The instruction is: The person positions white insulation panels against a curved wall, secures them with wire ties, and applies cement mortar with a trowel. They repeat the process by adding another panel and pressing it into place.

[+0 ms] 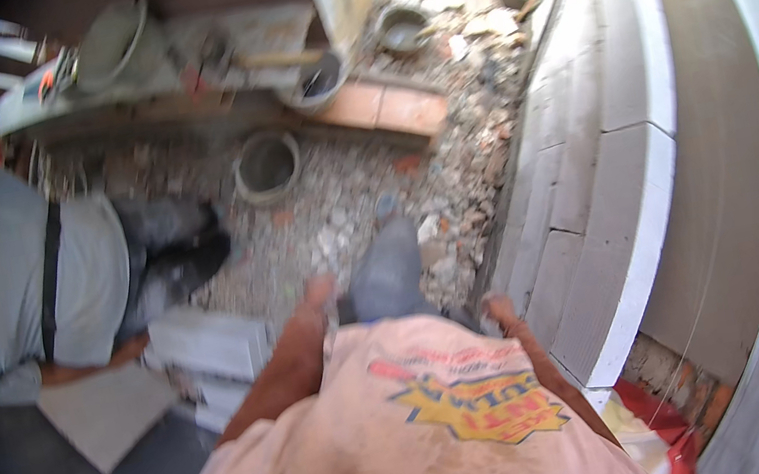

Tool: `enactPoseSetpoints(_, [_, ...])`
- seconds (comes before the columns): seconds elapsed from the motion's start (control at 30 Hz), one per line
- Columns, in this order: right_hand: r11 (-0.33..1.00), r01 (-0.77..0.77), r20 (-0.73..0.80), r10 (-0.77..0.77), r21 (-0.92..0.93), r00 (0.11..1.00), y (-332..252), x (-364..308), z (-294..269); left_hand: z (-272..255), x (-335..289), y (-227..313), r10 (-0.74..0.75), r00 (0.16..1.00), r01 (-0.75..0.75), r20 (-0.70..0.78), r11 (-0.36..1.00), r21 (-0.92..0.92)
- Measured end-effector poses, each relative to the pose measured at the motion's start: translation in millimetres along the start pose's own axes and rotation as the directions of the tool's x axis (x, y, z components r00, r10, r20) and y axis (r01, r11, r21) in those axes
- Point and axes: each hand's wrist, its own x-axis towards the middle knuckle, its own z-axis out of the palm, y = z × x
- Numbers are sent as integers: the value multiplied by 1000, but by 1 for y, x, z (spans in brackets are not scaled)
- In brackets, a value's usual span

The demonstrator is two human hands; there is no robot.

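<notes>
My left hand (316, 291) hangs beside my grey trouser leg (388, 271), above the rubble, and its fingers are too blurred to read. Low by the block wall (608, 237) is my right hand (499, 309), its fingers also smeared. No object can be made out in either hand. The wall of pale lightweight blocks rises in courses along my right side. To the left of my left forearm lies a stack of white blocks (205, 344). A co-worker (51, 275) in a light shirt bends there, one arm reaching to a flat pale slab (111, 411).
Broken rubble (329, 236) covers the ground ahead. A round bucket (267, 165) stands on it, and another (404, 30) farther off. A plank bench (256, 111) crosses the far left, bearing a large tub (112, 45), a smaller pail (318, 80) and orange bricks (382, 107).
</notes>
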Motion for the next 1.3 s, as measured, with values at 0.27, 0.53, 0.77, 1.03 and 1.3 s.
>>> enactPoseSetpoints(0.27, [746, 59, -238, 136, 663, 962, -119, 22, -184, -87, 69, 157, -32, 972, -42, -234, 952, -305])
enactPoseSetpoints(0.53, [812, -17, -203, 167, 583, 965, -138, 88, -248, 8, 111, 196, -122, 989, 85, -84, 933, -350])
enactPoseSetpoints(0.77, [990, 142, -309, -132, 9, 942, -134, 211, -362, 130, 138, 266, -177, 981, 193, 78, 929, -317])
enactPoseSetpoints(1.03, [922, 140, -289, -31, 362, 957, -140, 306, -475, 222, 175, 445, 2, 1000, -2, 1, 948, -318])
enactPoseSetpoints(1.3, [913, 53, -53, -34, 405, 998, -137, 338, -453, 245, 203, 522, -59, 997, 36, -47, 916, -399])
